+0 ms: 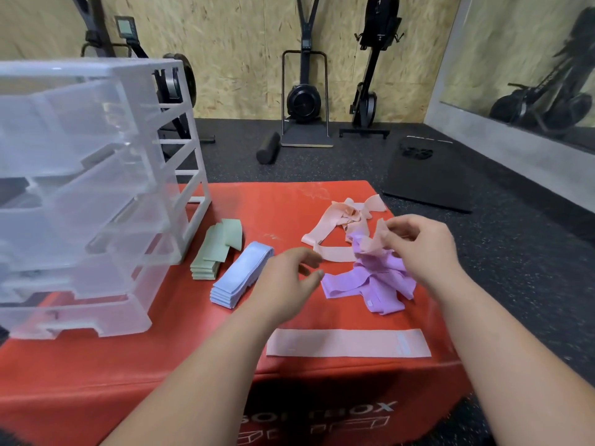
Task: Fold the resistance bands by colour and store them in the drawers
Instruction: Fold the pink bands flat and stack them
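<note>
White lettering runs along the front face of the red worktop point(289, 201) at the bottom of the frame. A forearm covers part of it and I can only make out the ending "OX". A flat pink band point(347, 344) lies stretched along the near edge, with a pale label point(402, 344) at its right end that is too blurred to read.

Both bare forearms reach in from the bottom. The left hand point(289, 275) hovers at centre frame, palm down, fingers loosely curled and holding nothing, between the blue stack point(240, 278) and the purple heap point(370, 281). The right hand point(418, 243) is raised over the purple heap, and its thumb and fingers pinch a held pink band point(370, 241) that hangs crumpled to its left.

Behind that, towards the far right corner of the worktop, a loose pink tangle point(344, 217) lies unfolded. The green stack point(212, 249) sits folded just left of the blue stack. Both are beside the clear drawer unit point(96, 188), which fills the left of the frame.

Gym machines point(304, 101) stand against the far wall.
</note>
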